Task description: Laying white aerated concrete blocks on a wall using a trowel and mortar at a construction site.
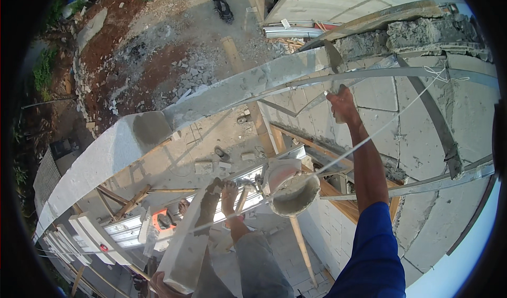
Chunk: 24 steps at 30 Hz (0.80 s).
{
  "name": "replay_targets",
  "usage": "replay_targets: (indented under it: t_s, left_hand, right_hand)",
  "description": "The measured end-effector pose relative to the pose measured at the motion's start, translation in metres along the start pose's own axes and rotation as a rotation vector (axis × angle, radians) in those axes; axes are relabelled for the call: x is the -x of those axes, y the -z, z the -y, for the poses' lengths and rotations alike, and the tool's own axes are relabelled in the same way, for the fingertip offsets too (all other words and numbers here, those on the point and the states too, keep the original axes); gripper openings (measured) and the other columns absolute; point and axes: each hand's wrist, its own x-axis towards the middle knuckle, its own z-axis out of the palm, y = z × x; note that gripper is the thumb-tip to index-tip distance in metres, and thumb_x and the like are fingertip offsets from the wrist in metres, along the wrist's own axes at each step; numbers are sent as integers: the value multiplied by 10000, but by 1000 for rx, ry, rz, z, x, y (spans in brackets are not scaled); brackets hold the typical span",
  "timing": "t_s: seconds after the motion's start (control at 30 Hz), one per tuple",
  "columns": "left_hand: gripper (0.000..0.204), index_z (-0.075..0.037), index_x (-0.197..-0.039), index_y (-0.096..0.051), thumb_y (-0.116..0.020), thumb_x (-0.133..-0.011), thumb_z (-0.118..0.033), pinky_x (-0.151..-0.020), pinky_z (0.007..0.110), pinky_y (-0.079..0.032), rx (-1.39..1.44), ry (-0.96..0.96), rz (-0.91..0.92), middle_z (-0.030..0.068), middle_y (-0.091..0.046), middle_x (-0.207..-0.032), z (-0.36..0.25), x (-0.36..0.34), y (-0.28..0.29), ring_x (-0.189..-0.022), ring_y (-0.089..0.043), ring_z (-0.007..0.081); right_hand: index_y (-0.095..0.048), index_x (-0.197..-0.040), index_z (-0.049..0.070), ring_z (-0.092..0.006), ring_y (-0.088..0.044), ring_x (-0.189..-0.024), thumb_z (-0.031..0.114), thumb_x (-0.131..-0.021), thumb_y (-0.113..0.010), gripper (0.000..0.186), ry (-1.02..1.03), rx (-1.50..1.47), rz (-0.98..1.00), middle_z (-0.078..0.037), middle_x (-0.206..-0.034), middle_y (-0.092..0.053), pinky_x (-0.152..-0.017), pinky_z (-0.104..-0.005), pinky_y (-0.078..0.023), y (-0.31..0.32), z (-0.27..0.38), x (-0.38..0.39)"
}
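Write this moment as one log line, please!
left hand: holds grey block | right hand: near metal strip | dark patch: on block

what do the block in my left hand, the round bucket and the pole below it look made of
Block: probably lightweight concrete; pale and matt, with a darker mortar-like patch. Bucket: plastic or metal, unclear; its inside looks grey and crusted. Pole: likely bamboo or wood; tan, slender, round.

Daylight is bright. Left of the mortar bucket point(303, 200), shadows stripe the floor point(193, 152) and glare whitens the metal slats point(254, 198); lower left of it, the concrete block point(182, 245) looks fairly crisp. Above it, fisheye distortion bows the wall top point(237, 93), ringed by black vignetting.
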Motion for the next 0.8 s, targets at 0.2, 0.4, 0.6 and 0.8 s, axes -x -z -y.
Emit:
replay_targets:
  t_s: [0.2,0.4,0.6,0.8]
  left_hand:
    - [1089,71,-1365,-335,-893,-606,-477,-861,536,-454,-157,9,11,289,-486,-1206,0,11,0,-1078,-518,416]
    - [1014,90,-1352,-339,-855,-675,-462,-852,536,-455,-13,-83,-15,280,-499,-1191,25,17,-10,-1046,-528,415]
    - [970,61,-1346,-358,-828,-693,-480,-912,525,-455,-225,-118,-110,278,-523,-1237,-12,-16,-3,-1109,-544,420]
    - [780,51,-1112,-458,-800,-611,-439,-830,506,-397,-128,78,-203,221,-503,-1018,-35,-22,-11,-948,-513,394]
  right_hand:
    - [-505,-837,-88,-205,-597,-472,182,-754,-634,311,-120,273,150,-159,-601,-585,-465,-358,-495,11,9,27]
    - [-542,-644,-16,-167,-529,-409,144,-759,-610,208,-77,161,-140,-99,-570,-567,-403,-358,-458,-13,17,-20]
    - [-584,-734,-15,-241,-594,-462,102,-754,-572,120,113,427,-301,-122,-591,-590,-462,-372,-499,-4,-57,-61]
    - [-533,-1028,-79,-286,-668,-564,109,-794,-534,300,-225,341,-204,-201,-757,-649,-545,-395,-540,-39,9,-49]
